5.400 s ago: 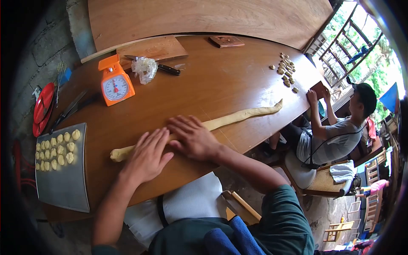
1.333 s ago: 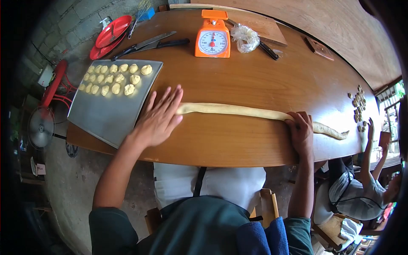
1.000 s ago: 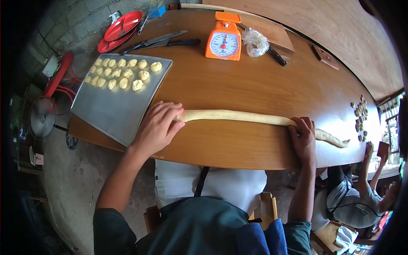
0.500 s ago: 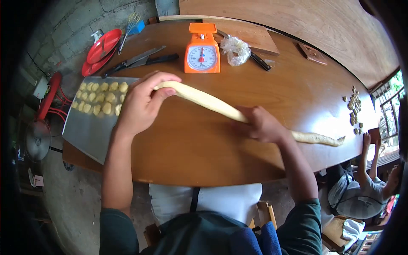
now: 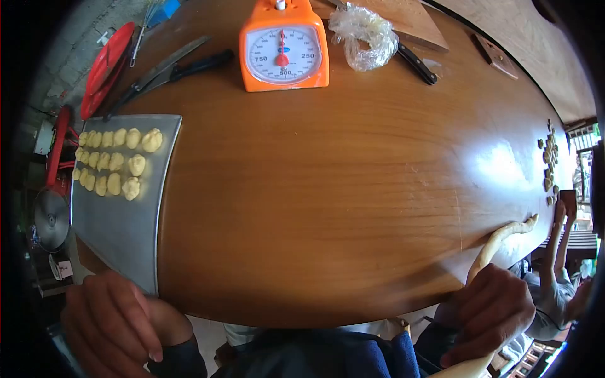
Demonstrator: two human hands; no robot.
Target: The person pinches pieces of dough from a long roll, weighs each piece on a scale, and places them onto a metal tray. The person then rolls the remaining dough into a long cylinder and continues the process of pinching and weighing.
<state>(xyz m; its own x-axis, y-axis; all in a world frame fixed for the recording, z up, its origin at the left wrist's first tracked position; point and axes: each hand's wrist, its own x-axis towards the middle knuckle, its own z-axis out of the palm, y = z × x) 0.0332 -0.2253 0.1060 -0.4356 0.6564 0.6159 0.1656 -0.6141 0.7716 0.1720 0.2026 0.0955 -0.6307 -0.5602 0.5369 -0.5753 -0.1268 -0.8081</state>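
At the lower left, my left hand (image 5: 113,318) has its fingers curled downward; anything it may hold is hidden. My right hand (image 5: 495,312), at the lower right by the table's near edge, is closed around a long pale dough rope (image 5: 498,244). One end of this rope lies on the table to the right, while another stretch hangs below the hand toward the bottom of the view. On the left, a metal tray (image 5: 135,233) carries rows of small dough pieces (image 5: 137,165).
An orange kitchen scale (image 5: 285,57) stands at the back. Knives (image 5: 170,72) and red plates (image 5: 107,69) lie back left. A plastic bag (image 5: 362,38), another knife (image 5: 416,63) and a wooden board (image 5: 416,25) are back right. Small pieces (image 5: 549,160) lie far right near another person (image 5: 554,296).
Both hands have come down toward me and spread apart, and the view has tilted closer. The dough rope, earlier stretched between both hands above the table, now runs through my right hand.
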